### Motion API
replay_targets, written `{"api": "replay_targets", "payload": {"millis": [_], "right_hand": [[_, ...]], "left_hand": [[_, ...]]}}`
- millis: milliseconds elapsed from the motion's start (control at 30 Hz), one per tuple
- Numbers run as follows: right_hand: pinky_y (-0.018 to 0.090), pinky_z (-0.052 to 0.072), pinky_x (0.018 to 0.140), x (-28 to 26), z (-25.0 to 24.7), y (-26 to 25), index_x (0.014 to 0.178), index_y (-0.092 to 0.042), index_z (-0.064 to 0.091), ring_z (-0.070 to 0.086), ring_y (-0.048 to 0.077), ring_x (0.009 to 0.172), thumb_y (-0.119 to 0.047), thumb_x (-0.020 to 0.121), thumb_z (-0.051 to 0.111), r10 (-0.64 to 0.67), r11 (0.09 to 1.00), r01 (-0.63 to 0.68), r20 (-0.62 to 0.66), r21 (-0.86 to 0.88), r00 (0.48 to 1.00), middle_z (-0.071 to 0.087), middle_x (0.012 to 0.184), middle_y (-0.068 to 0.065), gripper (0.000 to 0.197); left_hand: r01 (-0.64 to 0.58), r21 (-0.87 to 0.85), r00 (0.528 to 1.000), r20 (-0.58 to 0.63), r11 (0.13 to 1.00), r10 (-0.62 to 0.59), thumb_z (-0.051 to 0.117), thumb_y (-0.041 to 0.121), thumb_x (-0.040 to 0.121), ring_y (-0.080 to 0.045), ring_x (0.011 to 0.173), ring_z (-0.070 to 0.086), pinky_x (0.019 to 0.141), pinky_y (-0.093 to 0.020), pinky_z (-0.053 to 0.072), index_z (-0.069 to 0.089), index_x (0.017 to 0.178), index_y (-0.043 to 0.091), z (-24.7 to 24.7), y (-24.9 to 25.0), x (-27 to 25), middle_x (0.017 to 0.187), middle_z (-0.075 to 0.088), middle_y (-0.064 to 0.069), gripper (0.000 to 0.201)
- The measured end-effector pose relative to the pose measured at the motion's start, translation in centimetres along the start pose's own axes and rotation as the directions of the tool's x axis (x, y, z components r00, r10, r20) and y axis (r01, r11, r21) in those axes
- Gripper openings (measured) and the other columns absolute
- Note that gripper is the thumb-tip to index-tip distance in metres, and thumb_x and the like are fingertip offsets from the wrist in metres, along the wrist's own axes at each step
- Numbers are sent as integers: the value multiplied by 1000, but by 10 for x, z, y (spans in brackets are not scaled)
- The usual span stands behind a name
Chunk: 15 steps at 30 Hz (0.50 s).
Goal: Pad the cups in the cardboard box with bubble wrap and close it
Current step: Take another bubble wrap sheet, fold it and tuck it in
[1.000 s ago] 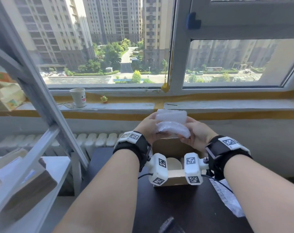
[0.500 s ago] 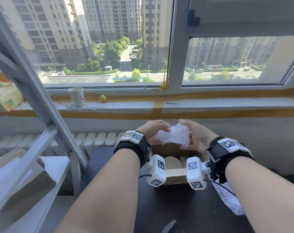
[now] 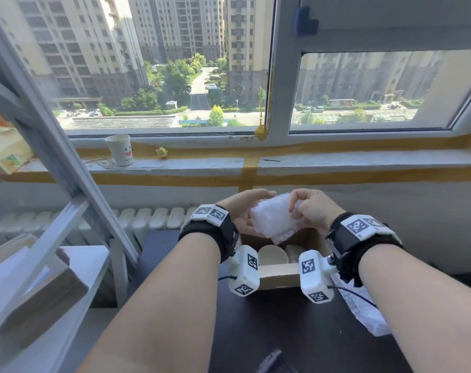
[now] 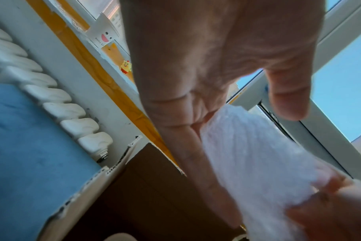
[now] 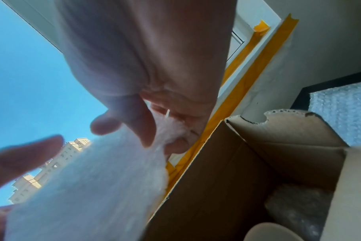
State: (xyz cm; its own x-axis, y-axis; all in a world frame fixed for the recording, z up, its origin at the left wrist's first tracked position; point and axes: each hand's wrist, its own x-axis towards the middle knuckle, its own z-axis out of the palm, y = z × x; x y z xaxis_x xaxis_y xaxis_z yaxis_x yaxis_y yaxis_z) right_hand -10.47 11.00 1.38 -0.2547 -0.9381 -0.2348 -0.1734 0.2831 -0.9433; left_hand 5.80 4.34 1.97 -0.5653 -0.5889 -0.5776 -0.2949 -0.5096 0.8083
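Bubble wrap (image 3: 273, 220), folded into a white pad, hangs just above the open cardboard box (image 3: 278, 275), not yet inside it. The right hand (image 3: 313, 210) pinches the pad's upper right edge with curled fingers and thumb; the left hand (image 3: 242, 211) cups its left side, fingers lying fairly straight along it and the thumb over the top. Inside the box a pale cup (image 3: 272, 255) shows at the left with its mouth uncovered, and the right wrist view shows some wrap already tucked in the box beside a cup (image 5: 266, 233). The flaps stand open. So the padding looks partly done: this pad has yet to go in, probably over or between the cups, and closing the box is not begun. To the right of the box a spare sheet of bubble wrap (image 3: 363, 308) lies on the dark table (image 3: 269, 332). Beyond the box, on the windowsill (image 3: 336, 160), stands a paper cup with a smiling face (image 3: 120, 149).
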Motion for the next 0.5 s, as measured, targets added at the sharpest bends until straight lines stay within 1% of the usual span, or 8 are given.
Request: {"api": "replay_targets", "payload": {"millis": [100,200,300,367,400,433,467,500], "right_hand": [[22,38,45,3,6,0,48,-12,46,43,20,63,24,70,30,-41,999,41,-16,-14,999,47,59,2,45],[19,35,44,8,10,-1,47,-12,45,41,18,58,23,70,28,-65,998,65,-32,-13,997,47,49,-3,45],[24,37,51,13,11,1,39,-16,51,41,18,59,21,71,30,-76,997,76,-48,-3,996,47,55,1,53],[35,48,61,14,12,1,41,-19,58,51,21,73,21,68,36,-77,996,79,-60,33,995,56,68,1,53],[43,53,70,14,12,0,48,-21,64,55,22,84,22,67,40,-75,994,80,-74,76,994,62,80,1,53],[46,54,76,13,12,-1,61,-22,70,57,23,89,23,67,42,-68,986,80,-89,148,994,64,93,3,54],[43,55,75,14,11,-2,78,-19,74,60,21,85,25,69,43,-57,965,78,-90,251,994,63,103,6,54],[36,56,68,15,9,-3,98,-14,73,63,20,77,24,71,45,-39,927,63,-71,369,997,62,111,12,54]], "left_hand": [[82,-7,996,41,997,-82,61,40,90,-34,100,64,80,-46,58,43,136,9,-2,-2,3,119,59,-19,59],[120,-68,990,78,990,-114,61,35,89,-39,97,66,76,-50,59,36,138,8,-4,-3,4,121,58,-24,62],[117,-155,991,82,981,-106,61,19,89,-37,90,67,72,-46,60,35,138,7,-5,-3,7,126,56,-25,57],[75,-173,997,19,982,-73,58,10,90,-31,83,66,65,-38,59,36,137,7,-4,-1,11,126,55,-22,52],[47,-165,999,-11,985,-50,56,8,92,-27,77,66,60,-34,58,37,135,6,-2,1,13,121,57,-21,47],[19,-148,999,-40,989,-25,53,6,94,-24,72,65,56,-30,56,38,134,5,-1,3,15,116,58,-19,43],[-13,-125,998,-70,992,4,51,5,96,-22,69,64,53,-28,55,38,134,3,1,6,16,115,58,-19,41],[-45,-94,994,-100,995,36,50,5,97,-22,72,63,52,-27,54,38,136,2,3,9,17,120,57,-20,41]]}}
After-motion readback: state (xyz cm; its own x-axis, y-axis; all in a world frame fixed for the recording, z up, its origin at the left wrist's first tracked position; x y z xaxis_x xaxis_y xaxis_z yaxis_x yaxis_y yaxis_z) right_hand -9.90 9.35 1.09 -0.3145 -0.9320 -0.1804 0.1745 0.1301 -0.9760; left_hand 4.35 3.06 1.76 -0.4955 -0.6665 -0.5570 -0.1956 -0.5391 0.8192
